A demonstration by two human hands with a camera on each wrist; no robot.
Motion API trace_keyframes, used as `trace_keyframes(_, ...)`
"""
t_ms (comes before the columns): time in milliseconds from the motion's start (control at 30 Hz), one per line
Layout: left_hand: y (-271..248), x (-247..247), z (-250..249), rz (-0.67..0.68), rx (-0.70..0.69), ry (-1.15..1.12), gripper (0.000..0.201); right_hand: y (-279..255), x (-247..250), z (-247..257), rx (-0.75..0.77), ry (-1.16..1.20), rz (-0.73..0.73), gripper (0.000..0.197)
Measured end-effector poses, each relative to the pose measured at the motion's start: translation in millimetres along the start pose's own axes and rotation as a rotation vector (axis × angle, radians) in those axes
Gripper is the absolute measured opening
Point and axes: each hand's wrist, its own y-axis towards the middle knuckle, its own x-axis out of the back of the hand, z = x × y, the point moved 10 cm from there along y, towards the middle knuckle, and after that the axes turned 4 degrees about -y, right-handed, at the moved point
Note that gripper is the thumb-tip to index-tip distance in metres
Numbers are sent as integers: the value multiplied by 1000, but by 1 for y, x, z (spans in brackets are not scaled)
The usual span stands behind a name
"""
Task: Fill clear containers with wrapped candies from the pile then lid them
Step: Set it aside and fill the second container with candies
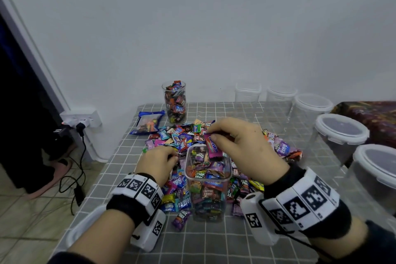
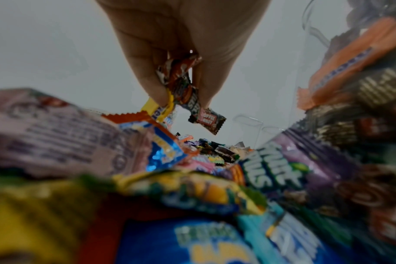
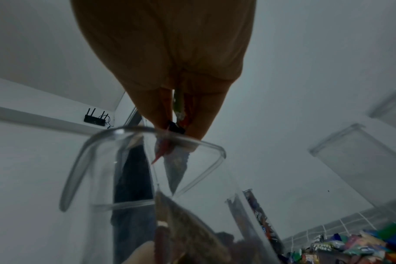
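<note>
A clear square container [image 1: 207,186], nearly full of wrapped candies, stands in the middle of the candy pile [image 1: 171,137] on the checked cloth. My right hand [image 1: 233,146] hovers over its open mouth and pinches a pink wrapped candy [image 1: 212,146] with a few others; the right wrist view shows these candies [image 3: 179,114] hanging just above the container rim [image 3: 206,142]. My left hand [image 1: 159,162] is down in the pile left of the container and pinches a bunch of small candies [image 2: 183,89], one a brown coffee candy [image 2: 207,120].
A tall round jar [image 1: 174,103] full of candies stands at the back beside a blue candy bag [image 1: 147,122]. Several empty lidded containers [image 1: 340,128] line the right side. A loose white lid [image 1: 85,227] lies near the table's front left edge.
</note>
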Motion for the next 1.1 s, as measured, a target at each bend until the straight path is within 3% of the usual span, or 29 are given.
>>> trace_keyframes(233, 1, -2, 2, 6, 5, -10, 16, -7, -12, 4, 18, 8, 77, 24)
trace_keyframes(433, 0, -2, 3, 1, 13, -26, 16, -14, -8, -3, -39, 37, 50, 19)
trace_keyframes(500, 0, 0, 3, -6, 13, -28, 16, -18, -10, -13, -104, 49, 82, 36)
trace_keyframes(633, -2, 2, 2, -18, 14, -36, 16, -34, -38, -35, -298, 176, 392, 94)
trace_keyframes(700, -3, 4, 1, -22, 12, -38, 16, -41, -48, -38, -334, 199, 487, 107)
trace_keyframes(800, -4, 4, -1, -21, 8, -41, 17, -46, -53, -38, -350, 198, 535, 103)
trace_keyframes(1100, -7, 9, -5, -36, 0, -95, 16, -47, -58, -46, -410, 315, 493, 88)
